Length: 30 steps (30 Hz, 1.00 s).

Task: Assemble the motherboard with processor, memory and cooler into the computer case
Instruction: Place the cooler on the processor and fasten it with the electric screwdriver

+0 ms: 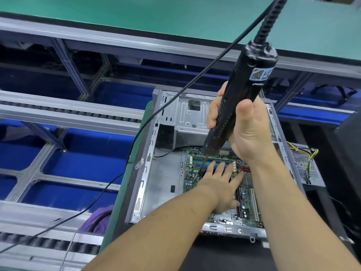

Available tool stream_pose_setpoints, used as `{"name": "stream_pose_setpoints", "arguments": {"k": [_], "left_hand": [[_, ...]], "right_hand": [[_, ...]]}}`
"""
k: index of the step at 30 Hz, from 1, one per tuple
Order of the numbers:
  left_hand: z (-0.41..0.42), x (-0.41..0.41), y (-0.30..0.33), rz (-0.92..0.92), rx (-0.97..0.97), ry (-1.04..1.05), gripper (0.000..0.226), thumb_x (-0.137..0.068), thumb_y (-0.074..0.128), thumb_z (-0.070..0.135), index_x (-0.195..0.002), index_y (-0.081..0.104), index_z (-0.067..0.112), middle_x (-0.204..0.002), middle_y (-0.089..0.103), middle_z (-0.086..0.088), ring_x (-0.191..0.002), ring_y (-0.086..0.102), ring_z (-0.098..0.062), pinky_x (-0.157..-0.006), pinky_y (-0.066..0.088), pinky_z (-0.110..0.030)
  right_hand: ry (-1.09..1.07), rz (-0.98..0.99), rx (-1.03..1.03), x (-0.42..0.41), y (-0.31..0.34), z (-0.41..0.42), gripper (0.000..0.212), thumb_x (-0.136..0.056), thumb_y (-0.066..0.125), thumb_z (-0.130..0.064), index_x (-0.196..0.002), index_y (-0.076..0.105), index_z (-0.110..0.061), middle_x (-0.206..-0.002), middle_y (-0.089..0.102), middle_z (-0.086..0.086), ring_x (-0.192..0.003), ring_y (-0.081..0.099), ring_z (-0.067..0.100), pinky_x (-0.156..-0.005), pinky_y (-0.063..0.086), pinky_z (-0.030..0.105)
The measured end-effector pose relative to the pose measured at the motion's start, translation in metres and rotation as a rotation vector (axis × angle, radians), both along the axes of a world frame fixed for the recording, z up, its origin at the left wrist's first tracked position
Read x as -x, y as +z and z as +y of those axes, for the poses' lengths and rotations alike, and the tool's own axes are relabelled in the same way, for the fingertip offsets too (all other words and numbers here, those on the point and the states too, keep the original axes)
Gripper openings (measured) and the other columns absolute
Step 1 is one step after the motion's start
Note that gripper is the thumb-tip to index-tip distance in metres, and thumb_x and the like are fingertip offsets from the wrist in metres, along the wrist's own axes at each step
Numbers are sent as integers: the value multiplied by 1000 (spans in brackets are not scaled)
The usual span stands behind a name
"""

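In the head view, an open computer case is seen lying on its side on a green mat, with the motherboard seated inside it, toward the near right part of the interior. The left hand is laid flat on the board, its fingers straight and spread, the fingertips reaching the memory slots and a red connector; nothing is grasped by it. Part of the board is hidden under the palm. A black electric screwdriver is gripped by the right hand, whose fingers are curled around the tool's barrel with the thumb lying up along it. The tool is held tilted, its top leaning to the upper right, and its thin bit is brought down onto the board just beside the left hand's index finger, at the board's left edge. A black cable is seen trailing from the tool's top across the conveyor frame to the left. A power supply with yellow wires is seen just beyond the right wall of the case, and a purple cloth lies below the mat's left edge.
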<state>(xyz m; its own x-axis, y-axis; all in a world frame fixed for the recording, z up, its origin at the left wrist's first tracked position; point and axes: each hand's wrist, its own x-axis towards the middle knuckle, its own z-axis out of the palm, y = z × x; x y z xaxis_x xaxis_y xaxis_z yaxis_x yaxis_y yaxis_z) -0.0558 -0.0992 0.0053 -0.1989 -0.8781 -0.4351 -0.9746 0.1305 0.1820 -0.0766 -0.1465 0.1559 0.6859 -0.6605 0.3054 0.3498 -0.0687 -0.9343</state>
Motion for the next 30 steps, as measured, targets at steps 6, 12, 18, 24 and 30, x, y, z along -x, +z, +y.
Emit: {"name": "stream_pose_setpoints", "arguments": {"k": [6, 12, 18, 24, 30], "left_hand": [[1, -1, -1, 8, 18, 0, 82, -100, 36, 58, -158, -5, 16, -164, -12, -15, -150, -13, -37, -119, -12, -57], [2, -3, 2, 51, 13, 29, 84, -99, 37, 59, -158, -7, 18, -165, -10, -12, -150, -10, -36, -119, -9, -57], [1, 0, 3, 5, 8, 8, 81, -100, 34, 57, -158, -8, 18, -164, -12, -14, -150, -13, -37, -118, -10, -58], [0, 0, 2, 12, -3, 17, 81, -100, 34, 58, -158, -7, 17, -164, -13, -14, -150, -14, -37, -119, -12, -57], [1, 0, 3, 47, 15, 36, 83, -99, 35, 60, -158, -5, 17, -165, -10, -11, -151, -13, -35, -120, -11, -56]], "right_hand": [[33, 9, -7, -4, -1, 4, 80, -63, 76, -73, -99, 51, -6, -69, 61, 2, -59, 55, 21, -59, 48, 31], [52, 9, -18, -8, -1, 7, 79, -61, 77, -73, -98, 53, -7, -68, 60, 3, -58, 54, 22, -58, 47, 32], [86, 1, 6, -10, 0, 9, 75, -67, 75, -70, -98, 52, -6, -69, 61, 0, -59, 54, 19, -59, 48, 30], [56, -7, 16, -8, -3, 8, 77, -67, 74, -73, -99, 52, -6, -69, 62, 1, -58, 55, 20, -59, 48, 30], [-26, -38, -9, -1, -3, 5, 79, -70, 71, -77, -106, 55, -8, -71, 61, 3, -59, 54, 24, -61, 47, 33]]}}
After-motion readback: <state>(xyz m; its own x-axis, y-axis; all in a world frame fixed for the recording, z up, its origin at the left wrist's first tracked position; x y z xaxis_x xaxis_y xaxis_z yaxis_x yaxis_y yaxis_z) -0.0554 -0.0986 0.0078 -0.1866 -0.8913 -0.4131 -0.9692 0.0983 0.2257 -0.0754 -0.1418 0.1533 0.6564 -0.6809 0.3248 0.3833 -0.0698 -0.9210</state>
